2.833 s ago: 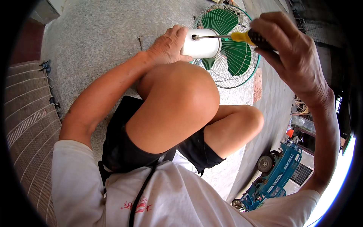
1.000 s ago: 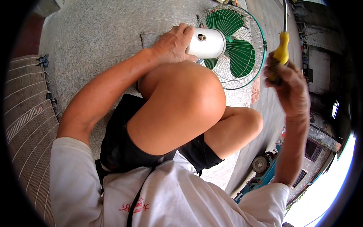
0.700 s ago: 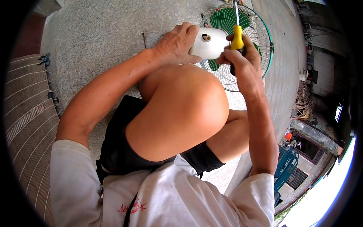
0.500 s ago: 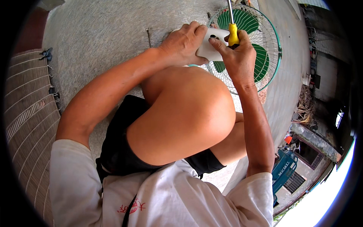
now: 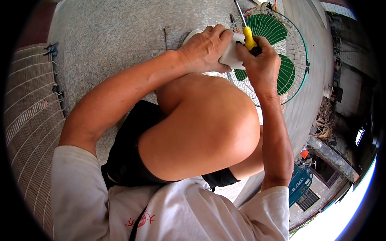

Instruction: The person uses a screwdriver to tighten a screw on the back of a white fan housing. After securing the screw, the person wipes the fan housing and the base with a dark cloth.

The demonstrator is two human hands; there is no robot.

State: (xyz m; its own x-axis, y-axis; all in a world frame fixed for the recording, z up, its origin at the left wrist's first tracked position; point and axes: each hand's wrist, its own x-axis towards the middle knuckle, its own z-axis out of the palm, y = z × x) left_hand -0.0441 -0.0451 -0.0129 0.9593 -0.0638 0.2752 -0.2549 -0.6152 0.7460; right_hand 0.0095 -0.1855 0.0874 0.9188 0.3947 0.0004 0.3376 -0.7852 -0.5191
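A fan lies past my raised knee, its green blades inside a round wire guard with a green rim. My left hand is closed over the fan's white housing, fingers bent along its far side and thumb at its near edge. A screwdriver with a yellow handle and black end is gripped in my right hand, its metal shaft pointing up and away from the housing. My right thumb touches a small black part on the housing; what it is, I cannot tell.
Rough concrete floor spreads beyond my arms. A slatted mat lies at the left. Slim tools lie beside the fan's far rim, partly hidden. At the right are a blue-green case-like object and a heap of dry sticks.
Both hands and the fan sit slightly farther right and lower in view. The screwdriver shaft has tipped left, and my right thumb has come onto the black part.
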